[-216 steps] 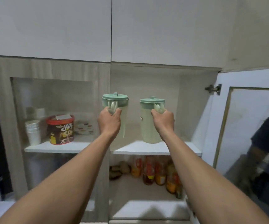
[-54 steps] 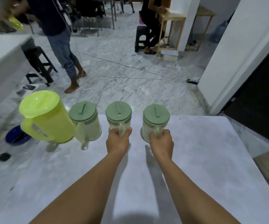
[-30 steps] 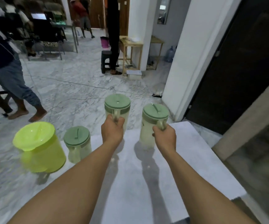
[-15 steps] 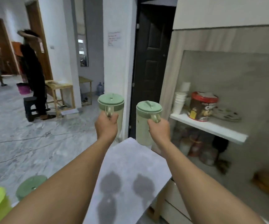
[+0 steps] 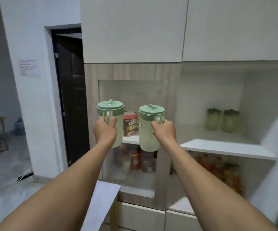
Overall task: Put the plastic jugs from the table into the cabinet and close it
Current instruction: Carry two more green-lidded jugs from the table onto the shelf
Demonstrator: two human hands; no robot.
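You can read very little here. The red-lidded canister point(image 5: 130, 124), seen on the shelf between the two jugs you hold up, carries large yellow lettering that looks like "Cup", partly hidden and blurred. The white paper notice point(image 5: 28, 68) on the wall left of the dark doorway has reddish handwritten lines, too small to make out.

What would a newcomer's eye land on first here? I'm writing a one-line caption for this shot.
Two pale green lidded jugs held up at centre: one in the left hand, one in the right hand, both gripped by the handle. Behind, to the right, two more green jugs stand on the open cabinet's white shelf. A red-lidded tub shows between the held jugs.
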